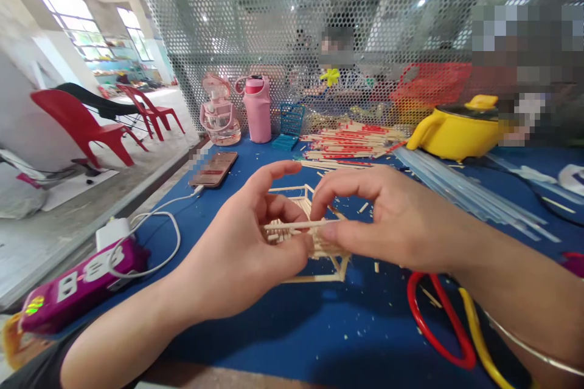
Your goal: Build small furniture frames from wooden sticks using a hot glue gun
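Observation:
A small frame built of thin wooden sticks (338,250) is between my hands, above the blue tabletop. My left hand (249,240) grips it from the left, with the thumb in front, the index finger raised and the other fingers curled behind. From the right, my right hand (392,213) pinches at a thin wooden stick (296,225) lying across the near upper side of the frame. The right thumb touches the stick's right end; the curled fingers partly hide the frame's far right side. Whether the stick is fixed to the frame, I cannot tell.
A pile of red-marked sticks (351,141), translucent glue sticks (469,188) and a yellow pot (458,132) stand behind. Red-handled scissors (456,340) lie near my right forearm. Left are a phone (215,169), a purple power strip (84,282) and a pink bottle (258,110). People sit beyond the mesh panel (255,24).

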### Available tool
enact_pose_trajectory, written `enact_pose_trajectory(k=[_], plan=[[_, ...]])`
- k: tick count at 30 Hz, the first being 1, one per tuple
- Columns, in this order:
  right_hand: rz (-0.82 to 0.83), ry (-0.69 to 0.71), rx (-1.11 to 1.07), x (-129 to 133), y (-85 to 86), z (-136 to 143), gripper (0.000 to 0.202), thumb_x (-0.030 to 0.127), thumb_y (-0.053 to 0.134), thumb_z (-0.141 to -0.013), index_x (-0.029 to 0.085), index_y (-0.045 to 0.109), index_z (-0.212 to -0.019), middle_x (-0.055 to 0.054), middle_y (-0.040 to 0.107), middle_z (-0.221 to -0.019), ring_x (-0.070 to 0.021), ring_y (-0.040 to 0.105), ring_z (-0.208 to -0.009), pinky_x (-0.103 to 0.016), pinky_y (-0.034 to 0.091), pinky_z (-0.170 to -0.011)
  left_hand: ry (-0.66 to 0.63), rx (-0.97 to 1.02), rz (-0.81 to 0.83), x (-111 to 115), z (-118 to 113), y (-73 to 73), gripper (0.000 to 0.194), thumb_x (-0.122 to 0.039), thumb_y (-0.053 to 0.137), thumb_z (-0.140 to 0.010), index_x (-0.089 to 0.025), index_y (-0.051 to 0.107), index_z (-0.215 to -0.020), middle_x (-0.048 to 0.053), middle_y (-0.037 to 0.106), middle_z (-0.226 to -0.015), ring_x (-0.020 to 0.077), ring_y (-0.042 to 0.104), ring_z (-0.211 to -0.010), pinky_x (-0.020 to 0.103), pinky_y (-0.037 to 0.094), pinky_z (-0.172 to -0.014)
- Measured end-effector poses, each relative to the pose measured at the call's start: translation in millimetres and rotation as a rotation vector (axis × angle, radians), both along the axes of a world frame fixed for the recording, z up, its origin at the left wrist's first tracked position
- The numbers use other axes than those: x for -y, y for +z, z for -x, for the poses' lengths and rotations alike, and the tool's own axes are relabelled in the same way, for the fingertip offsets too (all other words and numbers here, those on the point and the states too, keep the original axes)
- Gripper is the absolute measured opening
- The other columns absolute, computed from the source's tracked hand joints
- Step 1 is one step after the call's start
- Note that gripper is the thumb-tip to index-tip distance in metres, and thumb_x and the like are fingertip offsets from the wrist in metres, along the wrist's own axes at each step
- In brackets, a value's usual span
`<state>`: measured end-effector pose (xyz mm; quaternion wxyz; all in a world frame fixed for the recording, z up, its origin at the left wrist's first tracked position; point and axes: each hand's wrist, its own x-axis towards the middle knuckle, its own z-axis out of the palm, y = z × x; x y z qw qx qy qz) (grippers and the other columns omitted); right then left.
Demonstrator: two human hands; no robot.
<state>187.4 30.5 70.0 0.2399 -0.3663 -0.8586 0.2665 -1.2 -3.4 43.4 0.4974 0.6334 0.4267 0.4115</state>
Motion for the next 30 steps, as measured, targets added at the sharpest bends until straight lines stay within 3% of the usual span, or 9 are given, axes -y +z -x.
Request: enact_pose_trajectory(k=[7,14,18,24,26,30], plan=[[0.027,0.012,0.071,4,-1.3,4,0.009,0.028,0.065,-0.078,0.023,0.067,-0.071,0.007,0.062,-0.066,-0.0091,0.056,-0.063,-0.023,0.044,-0.058,-0.020,0.028,-0.057,3,2,-7.8,0.064,-0.011,0.065,-0.075,-0.028,0.038,-0.130,-0.005,0.062,-0.074,0.0104,0.062,-0.067,0.018,0.052,-0.055],[0.013,0.116,0.066,5,-5.4,3,0.015,0.030,0.066,-0.079,0.021,0.066,-0.067,0.005,0.066,-0.070,-0.0096,0.060,-0.067,-0.024,0.046,-0.065,-0.037,0.037,-0.136,10,4,-18.9,0.066,-0.008,0.065,-0.075,-0.032,0.038,-0.130,-0.005,0.064,-0.077,0.0083,0.062,-0.063,0.015,0.052,-0.053],[-0.055,0.136,0.109,7,-9.4,7,0.014,0.025,0.067,-0.078,0.020,0.066,-0.064,0.005,0.065,-0.066,-0.0092,0.059,-0.066,-0.024,0.045,-0.065,-0.015,-0.057,-0.220,13,7,-29.6,0.069,-0.007,0.064,-0.076,-0.034,0.037,-0.133,-0.006,0.066,-0.079,0.0091,0.065,-0.066,0.015,0.053,-0.055],[-0.132,0.206,0.242,21,-23.3,2,0.011,0.027,0.064,-0.083,0.021,0.070,-0.076,0.003,0.069,-0.074,-0.0137,0.063,-0.077,-0.031,0.045,-0.078,-0.062,-0.237,-0.353,22,14,-52.3,0.074,-0.006,0.061,-0.078,-0.033,0.029,-0.139,-0.006,0.069,-0.084,0.0109,0.069,-0.080,0.020,0.056,-0.073],[-0.197,0.178,0.235,33,-32.3,-2,0.008,0.026,0.066,-0.081,0.020,0.069,-0.086,0.001,0.070,-0.085,-0.0163,0.063,-0.088,-0.034,0.044,-0.087,-0.101,-0.302,-0.380,25,16,-58.0,0.075,-0.006,0.060,-0.078,-0.031,0.027,-0.140,-0.006,0.069,-0.088,0.0100,0.069,-0.079,0.021,0.055,-0.076],[-0.356,-0.043,0.126,61,-52.7,-12,0.029,0.024,0.064,-0.081,0.017,0.061,-0.109,-0.006,0.066,-0.110,-0.0201,0.058,-0.108,-0.033,0.045,-0.093,-0.140,-0.415,-0.443,30,20,-62.3,0.073,-0.006,0.058,-0.078,-0.028,0.028,-0.140,-0.004,0.068,-0.089,0.0091,0.067,-0.076,0.022,0.054,-0.079]])
